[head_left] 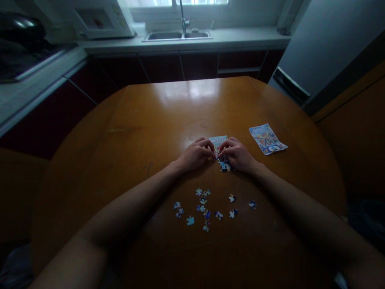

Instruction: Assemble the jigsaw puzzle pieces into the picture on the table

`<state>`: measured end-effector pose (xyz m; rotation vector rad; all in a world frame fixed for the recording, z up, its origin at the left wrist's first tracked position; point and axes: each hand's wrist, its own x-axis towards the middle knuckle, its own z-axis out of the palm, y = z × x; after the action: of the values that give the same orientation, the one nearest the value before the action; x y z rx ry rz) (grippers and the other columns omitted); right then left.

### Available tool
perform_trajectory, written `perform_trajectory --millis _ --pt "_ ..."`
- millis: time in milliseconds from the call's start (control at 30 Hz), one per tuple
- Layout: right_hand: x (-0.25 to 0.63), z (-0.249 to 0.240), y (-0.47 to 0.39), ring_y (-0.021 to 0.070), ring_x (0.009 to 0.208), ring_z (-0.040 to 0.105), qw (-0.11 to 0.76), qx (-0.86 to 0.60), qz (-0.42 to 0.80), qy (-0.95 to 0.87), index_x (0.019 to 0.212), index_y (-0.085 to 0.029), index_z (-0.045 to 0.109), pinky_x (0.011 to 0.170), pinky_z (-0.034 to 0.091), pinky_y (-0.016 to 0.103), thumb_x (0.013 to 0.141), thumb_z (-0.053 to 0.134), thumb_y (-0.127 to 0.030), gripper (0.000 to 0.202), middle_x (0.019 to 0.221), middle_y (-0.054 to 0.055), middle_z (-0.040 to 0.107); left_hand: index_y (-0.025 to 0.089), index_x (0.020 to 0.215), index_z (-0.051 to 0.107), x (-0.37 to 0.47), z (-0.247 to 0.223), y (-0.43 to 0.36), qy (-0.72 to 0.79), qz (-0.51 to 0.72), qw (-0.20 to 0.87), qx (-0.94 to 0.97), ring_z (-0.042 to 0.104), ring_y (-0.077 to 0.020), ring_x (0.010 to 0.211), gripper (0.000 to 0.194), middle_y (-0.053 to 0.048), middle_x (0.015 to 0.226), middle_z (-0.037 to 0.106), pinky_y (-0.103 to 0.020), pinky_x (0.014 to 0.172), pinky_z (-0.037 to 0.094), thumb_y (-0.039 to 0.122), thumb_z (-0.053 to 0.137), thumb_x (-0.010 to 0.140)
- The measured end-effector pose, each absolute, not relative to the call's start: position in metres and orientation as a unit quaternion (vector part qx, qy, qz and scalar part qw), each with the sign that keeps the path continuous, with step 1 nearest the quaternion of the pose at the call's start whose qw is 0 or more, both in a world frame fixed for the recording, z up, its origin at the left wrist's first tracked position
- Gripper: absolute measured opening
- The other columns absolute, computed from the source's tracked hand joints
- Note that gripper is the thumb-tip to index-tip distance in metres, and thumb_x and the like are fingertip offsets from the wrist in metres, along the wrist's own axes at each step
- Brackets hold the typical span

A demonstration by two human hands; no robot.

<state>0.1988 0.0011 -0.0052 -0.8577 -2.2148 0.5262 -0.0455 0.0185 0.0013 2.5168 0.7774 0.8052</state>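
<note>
A partly joined jigsaw puzzle [218,139] lies on the wooden table, its middle and right side partly covered by my hands. At its left edge my left hand [198,154] is closed in a pinch, with a small puzzle piece [215,156] at the fingertips. My right hand [237,154] rests over the right side, thumb and forefinger pinched at the same spot, close to the left fingertips. Dark and blue pieces [225,165] show below the hands at the puzzle's near edge. The fine detail between the fingers is small and dim.
Several loose puzzle pieces [202,208] lie scattered nearer to me, among them a plain light-blue one [190,220]. A creased picture sheet [267,139] lies to the right. Beyond the round-ended wooden table [150,120] stand a sink [165,36], a microwave [96,18] and a fridge [325,44].
</note>
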Motion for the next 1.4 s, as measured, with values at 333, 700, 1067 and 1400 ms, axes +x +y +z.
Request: perform_trajectory --millis 333,700,1067,1400 --pt "0.198 -0.005 0.001 0.0243 0.093 0.059 0.376 -0.346 0.191 -0.838 0.081 -0.024 0.079 0.084 0.050 0.042 0.086 0.060 -0.003 0.028 0.092 0.007 0.073 0.032 0.095 0.083 -0.046 0.000 0.018 0.261 0.277 0.196 0.904 0.058 -0.0175 0.094 0.025 -0.004 0.102 0.072 -0.034 0.088 0.053 0.016 0.064 0.095" --pt "0.218 0.046 -0.046 0.0224 0.095 0.064 0.288 -0.387 0.264 -0.835 0.101 -0.023 0.076 0.085 0.052 0.039 0.093 0.061 -0.011 0.021 0.100 0.008 0.069 0.027 0.096 0.082 -0.046 0.001 0.020 0.257 0.286 0.183 0.905 0.059 -0.0186 0.098 0.017 -0.004 0.102 0.072 -0.034 0.090 0.051 0.018 0.068 0.094" --pt "0.263 0.061 -0.141 0.0201 0.097 0.062 0.030 -0.428 0.336 -0.838 0.107 -0.022 0.070 0.085 0.049 0.034 0.093 0.060 -0.010 0.021 0.109 0.007 0.066 0.024 0.091 0.080 -0.045 -0.002 0.022 0.259 0.314 0.183 0.895 0.058 -0.0189 0.097 0.014 -0.005 0.100 0.072 -0.033 0.087 0.049 0.029 0.067 0.096" --pt "0.255 0.052 -0.147 0.0191 0.086 0.058 0.013 -0.467 0.291 -0.835 0.091 -0.019 0.058 0.077 0.046 0.033 0.086 0.056 -0.004 0.016 0.102 0.008 0.064 0.023 0.089 0.079 -0.046 -0.005 0.023 0.257 0.322 0.198 0.890 0.058 -0.0184 0.097 0.012 -0.005 0.098 0.070 -0.032 0.087 0.049 0.028 0.070 0.095"
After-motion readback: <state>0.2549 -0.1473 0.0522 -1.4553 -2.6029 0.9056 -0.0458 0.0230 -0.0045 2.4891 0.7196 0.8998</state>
